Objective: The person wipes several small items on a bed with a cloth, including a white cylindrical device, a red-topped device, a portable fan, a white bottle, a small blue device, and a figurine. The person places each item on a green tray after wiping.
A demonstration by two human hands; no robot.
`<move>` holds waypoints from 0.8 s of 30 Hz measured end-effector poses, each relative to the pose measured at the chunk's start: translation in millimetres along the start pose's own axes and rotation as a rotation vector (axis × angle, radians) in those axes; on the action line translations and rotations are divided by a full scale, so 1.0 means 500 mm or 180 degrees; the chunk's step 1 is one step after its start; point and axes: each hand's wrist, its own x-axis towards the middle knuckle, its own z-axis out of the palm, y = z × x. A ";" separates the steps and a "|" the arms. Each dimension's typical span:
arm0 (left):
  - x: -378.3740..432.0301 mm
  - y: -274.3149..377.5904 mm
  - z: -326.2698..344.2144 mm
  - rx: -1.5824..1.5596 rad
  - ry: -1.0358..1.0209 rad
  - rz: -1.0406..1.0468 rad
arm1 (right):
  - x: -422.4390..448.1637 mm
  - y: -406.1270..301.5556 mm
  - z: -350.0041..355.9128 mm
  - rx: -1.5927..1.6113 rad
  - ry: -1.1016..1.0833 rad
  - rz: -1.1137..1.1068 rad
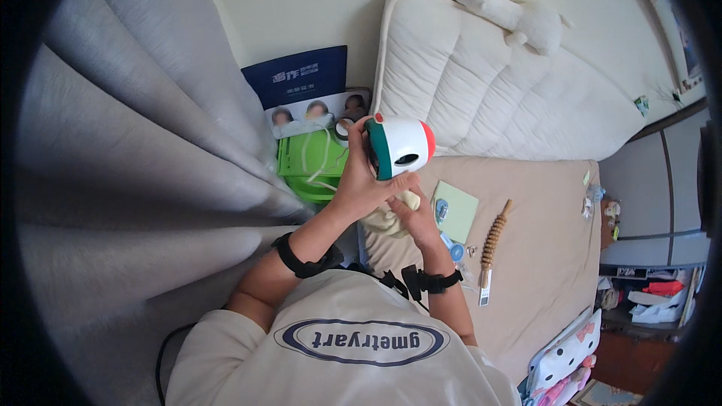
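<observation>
My left hand (361, 189) grips a rounded white plastic device (410, 141) with a dark green band at one end and a red cap at the other. An oval dark opening shows in its side. Just below it, my right hand (418, 217) has its fingers around a cream-coloured piece of cloth (410, 199). More cream cloth (383, 223) hangs under the two hands. Both hands are close together, raised over the corner of the bed. The fingers on the far side of the device are hidden.
A bed (541, 248) carries a pale green notebook (465, 203), a beaded wooden roller (493, 239) and a white remote control (485, 290). Beyond it lean a folded white mattress pad (468, 79) and a plush animal (519, 17). A grey curtain (158, 163) and green plastic container (310, 160) stand left.
</observation>
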 end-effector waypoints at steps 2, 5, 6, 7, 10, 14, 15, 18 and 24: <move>-0.004 -0.013 -0.017 0.0098 0.0150 -0.0067 | 0.004 0.013 0.012 -0.0017 -0.0060 -0.0174; -0.010 -0.037 -0.040 -0.0114 0.0365 -0.0278 | 0.023 0.029 0.029 -0.0213 -0.0290 -0.0135; -0.013 -0.052 -0.046 -0.0186 0.0403 -0.0331 | 0.033 0.035 0.035 -0.0340 -0.0397 -0.0121; -0.016 -0.067 -0.054 -0.0257 0.0441 -0.0387 | 0.042 0.045 0.040 -0.0464 -0.0503 -0.0104; -0.020 -0.111 -0.094 -0.0308 0.0535 -0.0721 | 0.070 0.093 0.051 -0.0383 -0.0357 0.0036; -0.026 -0.171 -0.183 -0.0724 0.0545 -0.1222 | 0.116 0.104 0.050 -0.0286 0.0093 0.0081; -0.023 -0.175 -0.200 -0.0952 0.0484 -0.1311 | 0.133 0.102 0.040 -0.0335 0.0255 0.0026; -0.042 -0.248 -0.305 -0.1083 0.0300 -0.1651 | 0.193 0.097 0.023 -0.0483 0.0445 -0.0235; -0.065 -0.405 -0.425 -0.0641 0.1672 -0.1137 | 0.295 0.105 0.033 -0.0674 0.0545 -0.0070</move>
